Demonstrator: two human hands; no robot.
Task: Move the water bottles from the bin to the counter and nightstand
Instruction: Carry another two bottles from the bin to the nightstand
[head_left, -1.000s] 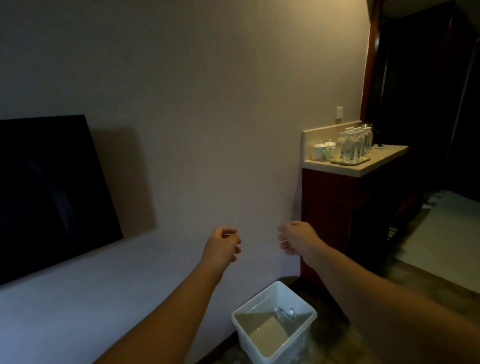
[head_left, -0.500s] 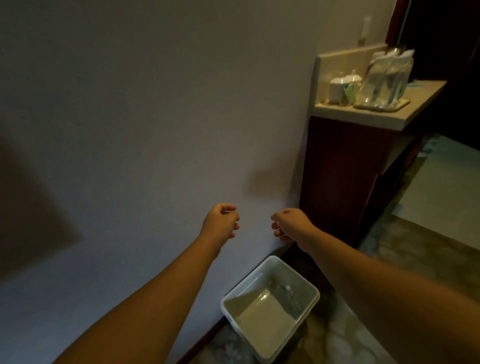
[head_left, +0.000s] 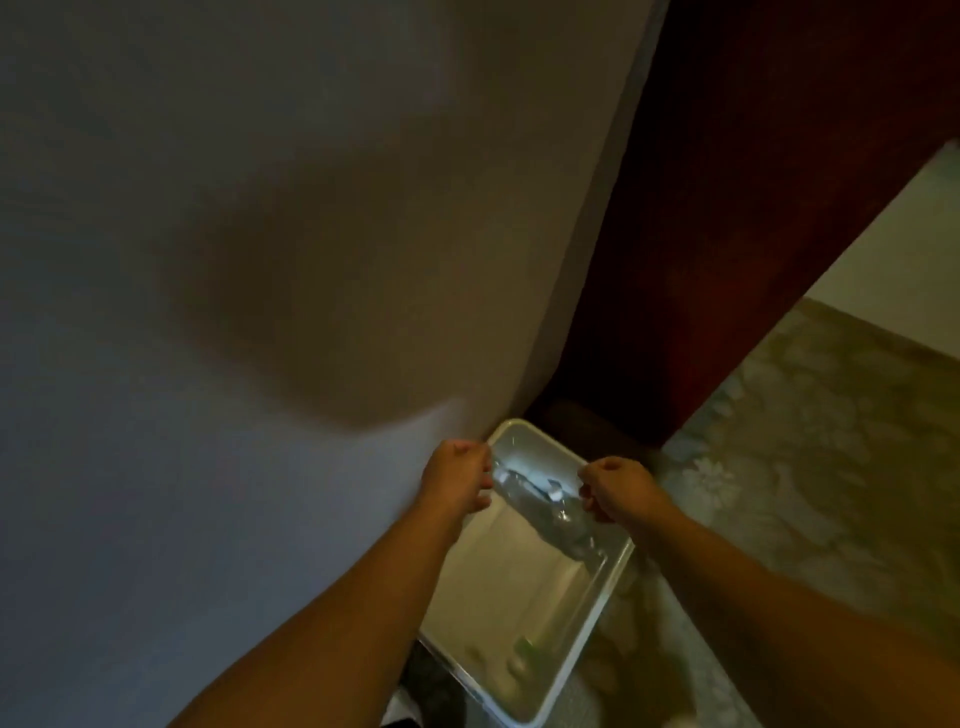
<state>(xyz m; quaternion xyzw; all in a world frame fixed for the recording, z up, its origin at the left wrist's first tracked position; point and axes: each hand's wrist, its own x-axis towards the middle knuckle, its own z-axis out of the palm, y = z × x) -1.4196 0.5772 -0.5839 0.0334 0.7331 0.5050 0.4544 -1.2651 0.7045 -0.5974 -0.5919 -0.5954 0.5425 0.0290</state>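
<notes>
A white plastic bin (head_left: 597, 605) stands on the floor against the wall. One clear water bottle (head_left: 543, 506) lies inside it along the right wall, blurred by motion. A small green blur (head_left: 524, 647) shows at the bin's near end; I cannot tell what it is. My left hand (head_left: 457, 480) hovers over the bin's far left rim with its fingers curled and nothing in them. My right hand (head_left: 618, 488) hangs over the right rim, curled the same way, just above the bottle. Neither hand grips the bottle. The counter top is out of view.
A pale wall (head_left: 260, 260) fills the left side. The dark red cabinet side (head_left: 727, 234) rises just behind the bin. Patterned floor (head_left: 805, 467) spreads to the right, with a pale mat (head_left: 893, 260) beyond it.
My view has tipped down, so the counter top with its bottles has left the frame. Both curled hands have dropped and now sit right over the bin.
</notes>
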